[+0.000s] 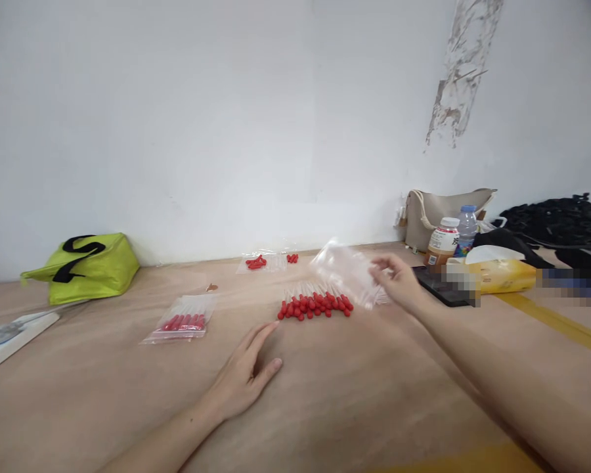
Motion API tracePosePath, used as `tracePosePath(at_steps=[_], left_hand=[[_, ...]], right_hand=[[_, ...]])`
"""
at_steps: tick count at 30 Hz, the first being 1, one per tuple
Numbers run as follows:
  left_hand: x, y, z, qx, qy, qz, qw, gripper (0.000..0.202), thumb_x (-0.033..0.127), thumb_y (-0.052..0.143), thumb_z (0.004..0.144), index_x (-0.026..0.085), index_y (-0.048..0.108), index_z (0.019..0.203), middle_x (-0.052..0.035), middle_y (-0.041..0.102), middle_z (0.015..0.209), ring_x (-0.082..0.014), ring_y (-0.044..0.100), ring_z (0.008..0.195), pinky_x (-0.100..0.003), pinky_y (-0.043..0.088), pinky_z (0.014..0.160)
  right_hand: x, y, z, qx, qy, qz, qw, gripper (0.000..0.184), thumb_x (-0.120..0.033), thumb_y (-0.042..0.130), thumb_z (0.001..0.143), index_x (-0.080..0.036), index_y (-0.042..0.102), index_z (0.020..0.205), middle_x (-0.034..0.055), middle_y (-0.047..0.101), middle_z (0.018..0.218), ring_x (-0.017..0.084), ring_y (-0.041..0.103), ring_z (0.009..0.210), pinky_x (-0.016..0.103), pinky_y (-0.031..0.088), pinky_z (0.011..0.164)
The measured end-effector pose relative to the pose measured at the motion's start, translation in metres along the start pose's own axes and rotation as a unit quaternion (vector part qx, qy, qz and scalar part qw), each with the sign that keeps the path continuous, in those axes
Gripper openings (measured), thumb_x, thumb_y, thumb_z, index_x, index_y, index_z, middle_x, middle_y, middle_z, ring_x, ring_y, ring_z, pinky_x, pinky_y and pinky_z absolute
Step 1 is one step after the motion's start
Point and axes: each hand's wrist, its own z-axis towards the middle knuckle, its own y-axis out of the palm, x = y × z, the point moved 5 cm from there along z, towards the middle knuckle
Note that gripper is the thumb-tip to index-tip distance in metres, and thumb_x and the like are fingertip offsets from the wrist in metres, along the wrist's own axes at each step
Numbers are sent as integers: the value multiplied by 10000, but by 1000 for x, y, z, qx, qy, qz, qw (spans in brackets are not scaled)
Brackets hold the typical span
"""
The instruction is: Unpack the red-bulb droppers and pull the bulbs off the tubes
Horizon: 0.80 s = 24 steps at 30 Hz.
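Note:
My right hand [396,281] pinches one edge of a clear plastic bag [342,269], which it holds up at the right, behind and beside a pile of red-tipped clear sticks [315,304]. What the red tips are exactly I cannot make out. My left hand [249,371] rests near the table with thumb and fingers apart, holding nothing, its fingertips just short of the pile's left end. Farther left lies a flat zip bag [182,318] with several red-tipped pieces inside.
Against the wall lie more red pieces [256,263] on clear plastic. A lime-green bag [93,269] stands at the left. To the right are a brown drink bottle [442,244], a blue-capped bottle [467,226], a yellow tissue pack [502,274], a beige bag [453,203] and a black heap [561,220].

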Motion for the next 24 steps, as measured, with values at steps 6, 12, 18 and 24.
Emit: tracePosePath(at_steps=[6,12,18,24], left_hand=[[1,6,-1,-38,10,-6,999,437,354,413,862,265,352,1286,-66,346,1344,-235,364,1209,-406,352,990],[-9,-1,3,-21,-10,41,999,388,406,406,856,255,448,1210,-66,377,1323,-222,386,1196,-394,364,977],[-94,-75,6,5,-64,195,979,464,519,474,776,234,551,1133,-98,463,1261,-286,430,1153,-452,353,954],[-161,-104,-24,-68,-92,193,975,545,543,439,782,265,453,1250,-78,385,1350,-298,353,1228,-445,340,967]], right_hand=[[74,-37,30,91,167,-278,942,190,-224,515,661,-159,636,792,86,612,771,207,544,737,360,389,701],[72,-26,3,136,129,-402,896,248,-336,475,714,-184,664,764,136,568,911,290,437,900,461,280,727],[18,-3,-11,170,-31,-389,905,222,-327,460,764,-191,635,769,78,560,916,227,435,893,375,215,749],[-15,37,-36,101,-150,-325,928,162,-277,489,774,-209,636,770,53,570,932,184,482,875,356,209,809]])
